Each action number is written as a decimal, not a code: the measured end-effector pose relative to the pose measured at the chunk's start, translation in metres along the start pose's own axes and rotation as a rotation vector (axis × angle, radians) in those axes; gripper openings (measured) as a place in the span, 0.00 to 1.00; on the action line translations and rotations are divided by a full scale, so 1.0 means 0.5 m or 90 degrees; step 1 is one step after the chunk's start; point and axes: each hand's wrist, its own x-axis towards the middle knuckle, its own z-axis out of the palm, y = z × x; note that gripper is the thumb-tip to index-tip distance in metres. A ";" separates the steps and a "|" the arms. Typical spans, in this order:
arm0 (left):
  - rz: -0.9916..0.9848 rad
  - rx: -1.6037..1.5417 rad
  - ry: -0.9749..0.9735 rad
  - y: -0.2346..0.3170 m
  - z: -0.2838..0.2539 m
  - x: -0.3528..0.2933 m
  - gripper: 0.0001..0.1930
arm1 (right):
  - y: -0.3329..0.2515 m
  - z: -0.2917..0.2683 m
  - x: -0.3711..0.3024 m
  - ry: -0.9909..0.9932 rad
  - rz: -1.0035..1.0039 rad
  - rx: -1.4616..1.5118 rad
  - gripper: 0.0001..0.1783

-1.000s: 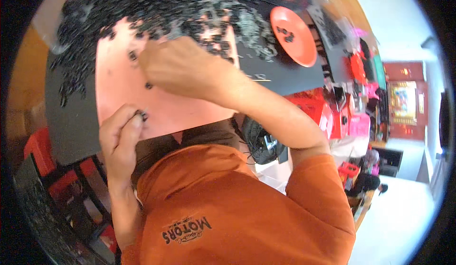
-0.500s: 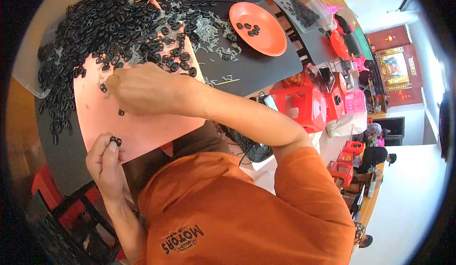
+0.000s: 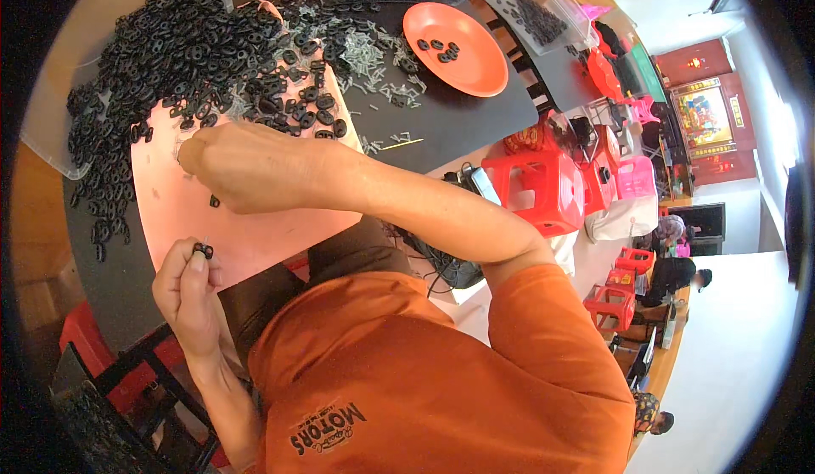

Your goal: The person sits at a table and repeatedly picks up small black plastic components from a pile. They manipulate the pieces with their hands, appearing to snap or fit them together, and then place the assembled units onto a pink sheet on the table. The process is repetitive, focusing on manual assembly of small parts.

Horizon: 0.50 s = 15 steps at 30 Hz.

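Observation:
My left hand is closed at the near left edge of the pink sheet. It pinches a small black plastic piece between thumb and fingers, and a thin clear bit sticks up from the piece. My right hand is over the sheet with its fingers curled together. Its fingertips are mostly hidden, so what they grip cannot be made out. A loose black piece lies just below this hand. Beyond both hands spreads a large heap of black plastic pieces, with small clear plastic pins beside it.
An orange plate holding several black pieces stands on the dark table. A thin yellow stick lies near the table's edge. At the left is a clear plastic bin. Red stools and other people are off to the right.
My right hand has shifted slightly left and down over the sheet. A black piece that showed by its fingertips is no longer visible. My left hand keeps its pinch on the black piece.

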 end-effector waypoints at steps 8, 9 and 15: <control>0.031 0.086 0.018 0.001 -0.002 -0.004 0.10 | 0.017 0.023 0.007 0.016 0.087 0.182 0.11; 0.023 0.092 0.005 0.011 -0.001 -0.001 0.09 | 0.024 0.024 0.002 0.018 0.104 0.152 0.11; 0.001 0.012 -0.027 0.010 -0.004 -0.001 0.09 | -0.017 -0.009 0.008 -0.038 0.256 0.400 0.08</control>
